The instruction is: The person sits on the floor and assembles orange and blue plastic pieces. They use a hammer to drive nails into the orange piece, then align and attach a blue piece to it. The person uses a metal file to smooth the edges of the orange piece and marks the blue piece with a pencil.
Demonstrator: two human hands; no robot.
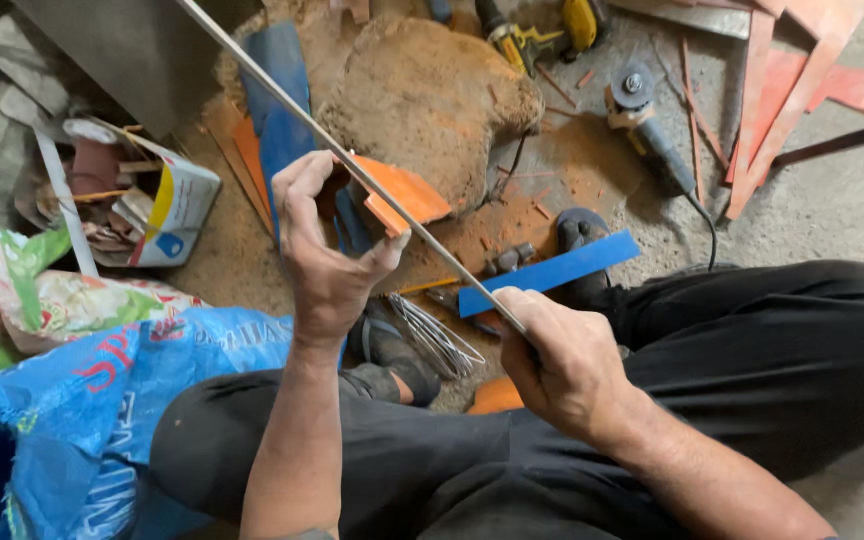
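Spanning both hands (432, 300), metal rod (422, 225)

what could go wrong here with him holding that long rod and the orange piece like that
The thin metal rod runs far past the left hand, so its free end could swing and strike something nearby.

The right hand and left hand are bare, and the orange piece looks sharp-cornered, so a slip might cut a finger.

The angle grinder lies on the floor with its cord trailing toward the leg, a possible snag.
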